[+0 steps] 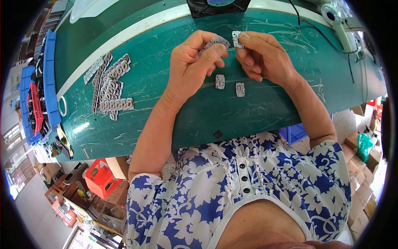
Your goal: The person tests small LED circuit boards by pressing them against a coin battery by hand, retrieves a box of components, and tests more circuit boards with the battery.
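The left hand point(195, 62) pinches a grey, speckled flat strip point(216, 40), slanting left to right, partly hidden by fingers; the right hand point(265, 56) grips a small white, black-dotted rectangular piece point(236, 39) just to its right, long axis near to far, one side under the thumb. Two similar speckled pieces point(220, 81) lie nearer on the green tabletop point(103, 137), with open surface stretching right and toward the near edge; a black fan-like box point(199, 9) is cut off at the far side.
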`<action>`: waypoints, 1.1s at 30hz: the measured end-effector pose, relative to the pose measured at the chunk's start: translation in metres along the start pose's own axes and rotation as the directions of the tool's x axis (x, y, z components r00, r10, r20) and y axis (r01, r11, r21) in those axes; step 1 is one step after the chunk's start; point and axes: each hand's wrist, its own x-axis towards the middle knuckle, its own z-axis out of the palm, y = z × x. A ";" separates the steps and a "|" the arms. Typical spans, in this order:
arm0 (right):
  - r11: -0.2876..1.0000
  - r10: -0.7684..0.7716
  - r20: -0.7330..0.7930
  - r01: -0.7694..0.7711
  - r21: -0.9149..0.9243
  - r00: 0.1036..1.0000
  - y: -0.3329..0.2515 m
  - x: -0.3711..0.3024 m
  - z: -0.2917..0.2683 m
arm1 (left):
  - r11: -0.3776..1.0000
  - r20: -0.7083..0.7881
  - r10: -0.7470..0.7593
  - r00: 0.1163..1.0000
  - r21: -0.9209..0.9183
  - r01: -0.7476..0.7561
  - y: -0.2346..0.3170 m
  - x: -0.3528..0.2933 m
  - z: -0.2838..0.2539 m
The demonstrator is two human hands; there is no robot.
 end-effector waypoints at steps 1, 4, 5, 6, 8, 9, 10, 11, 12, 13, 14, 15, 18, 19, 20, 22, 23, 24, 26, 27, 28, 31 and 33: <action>1.000 0.003 -0.003 -0.003 0.003 1.000 0.000 0.000 0.002 | 0.990 -0.080 0.119 0.990 0.084 -0.113 -0.002 0.000 0.001; 0.985 -0.075 -0.064 0.063 -0.163 0.995 0.000 0.002 0.004 | 0.806 -0.012 0.390 0.921 0.487 -0.336 -0.007 0.000 0.003; 0.976 -0.100 -0.038 0.090 -0.200 0.994 0.002 0.003 0.005 | 0.808 -0.010 0.388 0.922 0.485 -0.335 -0.009 -0.001 0.003; 0.964 -0.124 -0.011 0.118 -0.237 0.992 0.004 0.003 0.005 | 0.728 0.025 0.442 0.897 0.575 -0.374 -0.012 -0.001 0.003; 0.947 -0.130 0.006 0.126 -0.296 0.992 0.004 0.004 0.004 | 0.636 0.065 0.491 0.869 0.655 -0.409 -0.015 -0.002 0.004; 0.925 -0.135 0.026 0.136 -0.355 0.990 0.004 0.004 0.004 | 0.607 0.063 0.502 0.863 0.684 -0.403 -0.016 -0.003 0.005; 0.924 -0.135 0.026 0.136 -0.357 0.990 0.004 0.004 0.004 | 0.578 0.061 0.513 0.856 0.713 -0.397 -0.016 -0.003 0.006; 0.933 -0.130 -0.006 0.120 -0.340 0.992 0.007 0.005 0.006 | 0.577 0.059 0.514 0.856 0.715 -0.395 -0.016 -0.003 0.005; 0.941 -0.124 -0.037 0.105 -0.322 0.992 0.008 0.005 0.007 | 0.586 0.042 0.522 0.852 0.708 -0.393 -0.017 -0.001 0.004; 0.941 -0.123 -0.033 0.106 -0.322 0.992 0.006 0.005 0.008 | 0.595 0.025 0.529 0.848 0.702 -0.392 -0.017 -0.001 0.004; 0.955 -0.104 -0.042 0.088 -0.284 0.994 0.002 0.003 0.010 | 0.595 0.023 0.528 0.849 0.703 -0.390 -0.016 -0.001 0.004; 0.967 -0.084 -0.051 0.069 -0.245 0.995 0.000 0.002 0.011 | 0.595 0.030 0.548 0.836 0.689 -0.414 -0.015 -0.001 0.005; 0.976 -0.059 -0.047 0.048 -0.211 0.997 0.005 0.004 0.004 | 0.572 0.096 0.543 0.834 0.685 -0.451 -0.012 -0.002 0.002; 0.976 -0.059 -0.048 0.048 -0.213 0.997 0.004 0.002 0.004 | 0.551 0.152 0.515 0.844 0.696 -0.461 -0.011 -0.003 0.000; 0.976 -0.054 -0.058 0.040 -0.213 0.997 0.003 0.001 0.007 | 0.549 0.149 0.516 0.843 0.698 -0.460 -0.009 -0.003 -0.003; 0.976 -0.048 -0.063 0.033 -0.214 0.997 -0.001 0.000 0.008 | 0.658 0.144 0.398 0.906 0.644 -0.391 -0.007 -0.003 -0.008; 0.934 -0.071 -0.079 0.039 -0.354 0.994 -0.005 0.000 0.008 | 0.658 0.142 0.398 0.906 0.644 -0.390 -0.007 -0.002 -0.007; 0.873 -0.097 -0.092 0.040 -0.487 0.991 -0.006 -0.001 0.007 | 0.704 0.044 0.450 0.892 0.597 -0.384 -0.006 0.000 -0.005; 0.760 -0.202 0.022 0.171 -0.627 0.979 -0.002 0.000 0.001 | 0.745 -0.058 0.489 0.870 0.546 -0.382 -0.006 0.001 -0.004; 0.610 -0.285 0.152 0.301 -0.732 0.946 -0.001 0.000 -0.001 | 0.715 0.032 0.484 0.875 0.562 -0.416 -0.006 0.001 -0.004; 0.612 -0.284 0.153 0.301 -0.732 0.947 -0.002 -0.002 0.000 | 0.683 0.123 0.473 0.872 0.574 -0.451 -0.006 0.000 -0.004; 0.698 -0.251 0.015 0.192 -0.689 0.968 -0.008 -0.004 -0.002 | 0.593 0.215 0.419 0.882 0.671 -0.445 -0.007 0.000 -0.011; 0.696 -0.190 0.063 0.179 -0.695 0.980 -0.009 -0.001 -0.012 | 0.642 0.205 0.388 0.899 0.640 -0.423 -0.007 0.000 -0.009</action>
